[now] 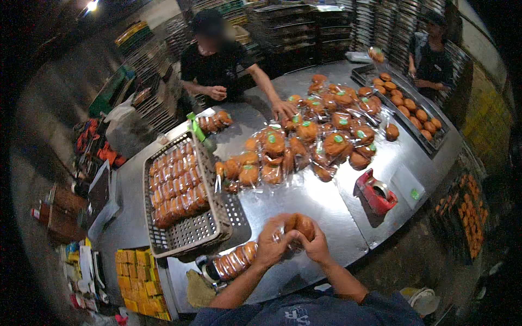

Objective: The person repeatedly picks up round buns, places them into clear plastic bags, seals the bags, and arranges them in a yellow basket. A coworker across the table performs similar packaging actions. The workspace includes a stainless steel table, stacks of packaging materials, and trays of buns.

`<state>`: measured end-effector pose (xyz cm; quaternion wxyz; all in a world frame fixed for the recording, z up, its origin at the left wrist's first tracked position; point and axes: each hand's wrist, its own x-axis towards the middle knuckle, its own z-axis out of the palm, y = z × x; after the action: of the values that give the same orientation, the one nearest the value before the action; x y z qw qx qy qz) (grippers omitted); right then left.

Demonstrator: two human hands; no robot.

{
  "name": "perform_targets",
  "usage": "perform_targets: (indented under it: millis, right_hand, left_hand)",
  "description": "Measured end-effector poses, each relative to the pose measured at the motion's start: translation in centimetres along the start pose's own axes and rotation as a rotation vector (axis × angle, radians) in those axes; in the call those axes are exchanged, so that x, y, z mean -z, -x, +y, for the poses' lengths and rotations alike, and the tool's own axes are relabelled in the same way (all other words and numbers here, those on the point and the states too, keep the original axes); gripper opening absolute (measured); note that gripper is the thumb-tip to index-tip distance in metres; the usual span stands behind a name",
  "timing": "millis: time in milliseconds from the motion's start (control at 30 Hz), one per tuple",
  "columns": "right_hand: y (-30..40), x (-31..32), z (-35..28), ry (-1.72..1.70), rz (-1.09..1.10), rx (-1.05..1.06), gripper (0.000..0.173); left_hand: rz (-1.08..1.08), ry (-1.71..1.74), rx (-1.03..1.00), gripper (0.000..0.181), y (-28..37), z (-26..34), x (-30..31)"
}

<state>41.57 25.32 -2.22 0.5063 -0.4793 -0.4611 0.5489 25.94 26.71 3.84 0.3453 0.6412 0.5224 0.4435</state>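
Note:
Just above the near edge of the steel table, my left hand (270, 244) and my right hand (317, 247) grip a round brown bun (302, 225) from both sides. Clear plastic glints around it between my fingers; blur hides how it is closed. By my left wrist lies a row of wrapped buns (235, 259), side by side. Left of my hands stands a grey perforated plastic crate (222, 228) with rows of wrapped buns (178, 183) in it. Beyond my hands spreads a heap of bagged buns (271, 146), many bearing green labels.
Across the steel table (281, 212), a co-worker's hand (284, 109) touches the heap. A red tape dispenser (377, 193) sits at right. Behind it, a dark tray (428, 144) holds unwrapped buns. Another person (430, 61) stands far right. Yellow packets (138, 281) are stacked at lower left.

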Motion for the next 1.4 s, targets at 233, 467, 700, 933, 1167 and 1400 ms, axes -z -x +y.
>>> perform_targets:
  millis: [233, 467, 700, 933, 1167, 1400]
  right_hand:
    - [3.4, -6.8, 0.0, 0.322, -0.206, 0.235, 0.017]
    - [7.3, -12.4, -1.0, 0.438, -0.241, 0.026, 0.015]
    - [13.4, -19.1, -3.1, 0.355, -0.292, 0.220, 0.042]
    - [14.4, -20.4, -1.4, -0.424, -0.441, -0.375, 0.026]
    - [14.9, -22.8, -1.4, 0.157, -0.321, -0.007, 0.018]
    - [14.7, -22.7, -2.8, 0.294, -0.645, 0.452, 0.014]
  left_hand:
    - [0.282, 0.847, 0.522, 0.032, 10.5, -3.6, 4.9]
    - [0.435, 0.683, 0.616, 0.033, 16.3, -2.4, 10.7]
    - [0.348, 0.381, 0.291, 0.031, 19.8, -2.7, 15.4]
    - [0.482, -0.398, -0.142, 0.032, 21.1, -1.9, 17.9]
    - [0.022, 0.114, 0.379, 0.018, 23.0, -1.4, 23.0]
    - [0.226, 0.513, 0.260, 0.012, 25.1, -4.3, 22.5]
